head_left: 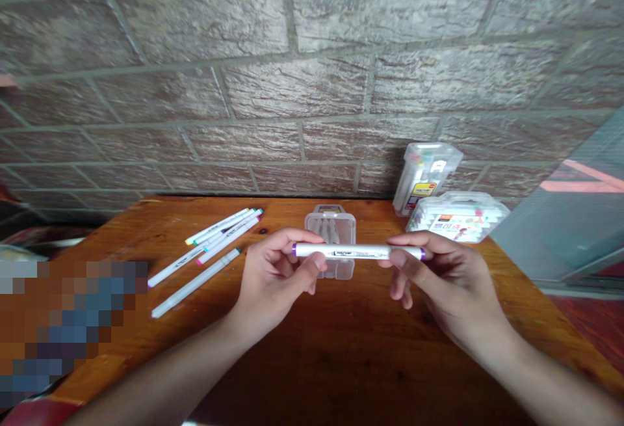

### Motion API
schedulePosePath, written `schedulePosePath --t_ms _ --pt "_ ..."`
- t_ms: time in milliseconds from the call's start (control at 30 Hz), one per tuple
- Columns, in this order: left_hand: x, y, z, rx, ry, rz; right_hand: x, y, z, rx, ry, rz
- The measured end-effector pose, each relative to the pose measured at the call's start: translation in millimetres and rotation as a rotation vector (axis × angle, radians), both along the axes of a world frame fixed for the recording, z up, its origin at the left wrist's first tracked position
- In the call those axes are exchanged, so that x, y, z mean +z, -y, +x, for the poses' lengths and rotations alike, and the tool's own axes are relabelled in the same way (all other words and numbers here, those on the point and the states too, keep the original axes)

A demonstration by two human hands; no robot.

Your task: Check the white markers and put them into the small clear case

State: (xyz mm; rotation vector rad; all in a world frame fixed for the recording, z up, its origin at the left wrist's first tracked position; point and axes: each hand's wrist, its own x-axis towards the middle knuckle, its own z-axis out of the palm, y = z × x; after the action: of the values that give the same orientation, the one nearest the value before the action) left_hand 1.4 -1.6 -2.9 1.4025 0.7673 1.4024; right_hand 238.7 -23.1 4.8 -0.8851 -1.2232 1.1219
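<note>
Marker, white, cylindrical, with purple ends and dark printing on the barrel (358,252): held level above the worktop, its middle overlapping the clear case behind it in this view. Left hand (273,273): thumb and fingers pinching the marker near one purple end. Right hand (448,276): thumb and forefinger pinching it near the other, lower fingers curled beneath. Clear plastic case (353,227), behind the marker: some white pens inside. Loose group of white markers with coloured ends (229,234): lying crossed, left of the case. Single pale grey marker with dark end (197,283): apart, nearer the viewer. Tall translucent case (429,175): upright, at right rear. Wide handled case with white label (455,218): just beside it. Brown wooden worktop (312,361): beneath all. Grey-brown brick-patterned wall (253,88): behind.
</note>
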Motion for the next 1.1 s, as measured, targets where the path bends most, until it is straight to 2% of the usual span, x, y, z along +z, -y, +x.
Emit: schedulePosePath --t_ms 233,433,800,1100 --pt "1.8 0.1 1.4 -0.006 0.005 -0.01 3.2 3.5 -2.2 -0.031 0.017 -0.04" --pt "-1.8 -0.3 0.4 -0.016 0.025 -0.033 -2.4 0.3 3.0 0.029 0.034 0.032" --pt "3.2 0.2 1.8 0.009 -0.018 -0.008 -2.8 -0.2 1.1 0.003 0.068 0.05" --pt "3.5 -0.7 1.8 0.011 -0.012 -0.019 5.1 6.8 -2.2 -0.025 0.084 -0.018"
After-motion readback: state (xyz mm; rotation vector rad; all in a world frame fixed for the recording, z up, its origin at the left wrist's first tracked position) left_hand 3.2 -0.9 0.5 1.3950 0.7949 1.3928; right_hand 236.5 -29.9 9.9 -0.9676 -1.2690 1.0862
